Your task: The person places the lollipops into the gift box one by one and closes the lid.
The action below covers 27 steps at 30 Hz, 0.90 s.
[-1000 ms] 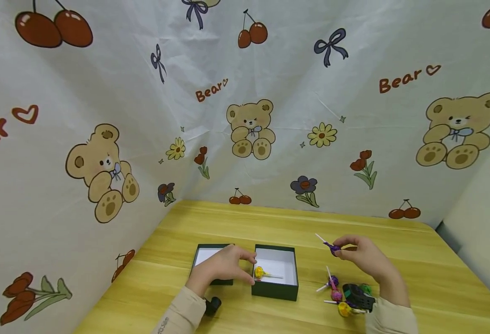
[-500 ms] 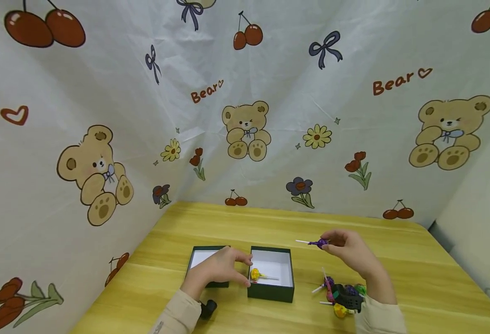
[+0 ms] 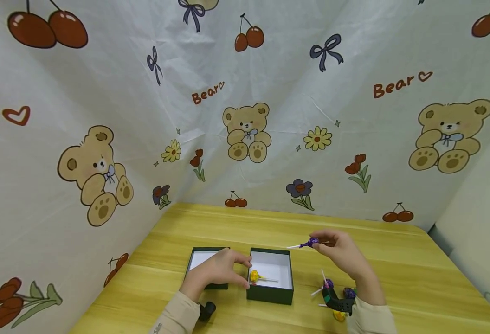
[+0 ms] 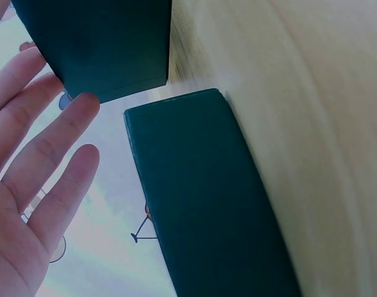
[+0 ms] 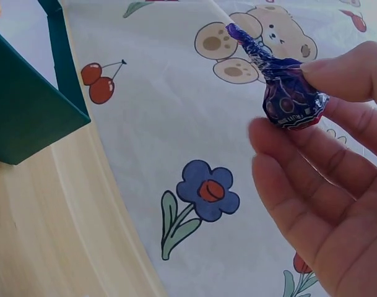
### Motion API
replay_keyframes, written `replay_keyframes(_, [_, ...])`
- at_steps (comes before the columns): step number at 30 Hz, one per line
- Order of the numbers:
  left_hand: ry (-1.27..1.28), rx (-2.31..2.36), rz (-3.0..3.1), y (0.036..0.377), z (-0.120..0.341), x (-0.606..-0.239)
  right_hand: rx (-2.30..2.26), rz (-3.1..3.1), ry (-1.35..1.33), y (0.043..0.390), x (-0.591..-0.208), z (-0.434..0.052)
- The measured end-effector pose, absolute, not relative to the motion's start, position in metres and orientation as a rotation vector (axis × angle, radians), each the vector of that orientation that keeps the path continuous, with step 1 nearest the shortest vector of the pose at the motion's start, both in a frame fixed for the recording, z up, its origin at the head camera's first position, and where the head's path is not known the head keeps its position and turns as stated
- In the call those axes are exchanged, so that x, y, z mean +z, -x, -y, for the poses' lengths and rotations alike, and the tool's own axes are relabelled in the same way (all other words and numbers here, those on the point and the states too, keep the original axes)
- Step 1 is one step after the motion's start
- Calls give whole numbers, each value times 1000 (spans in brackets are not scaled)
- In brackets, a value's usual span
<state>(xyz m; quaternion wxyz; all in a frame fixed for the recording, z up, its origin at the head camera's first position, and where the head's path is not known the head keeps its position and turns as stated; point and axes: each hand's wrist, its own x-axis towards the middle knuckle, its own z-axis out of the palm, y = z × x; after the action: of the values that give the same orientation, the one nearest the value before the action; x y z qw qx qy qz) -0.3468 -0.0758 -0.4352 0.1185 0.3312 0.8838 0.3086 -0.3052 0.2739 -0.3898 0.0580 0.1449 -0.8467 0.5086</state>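
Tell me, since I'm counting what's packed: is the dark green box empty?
Not empty. The open box has one yellow lollipop lying on its white floor, near the left hand; the rest of the floor is bare.

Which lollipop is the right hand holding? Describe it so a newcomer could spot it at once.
On the yellow table, look right of the open dark green box. The right hand pinches a purple lollipop in the air, stick pointing left; the other lollipops lie on the table.

purple-wrapped lollipop (image 3: 313, 241) held above table, white stick pointing left, just right of open dark green box (image 3: 270, 293)
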Motion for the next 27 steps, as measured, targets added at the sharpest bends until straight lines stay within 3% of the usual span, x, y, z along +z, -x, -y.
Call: replay_keyframes(27, [-956,911,-2570,346,76,-432,1629,2444,-598,313,-396,-235])
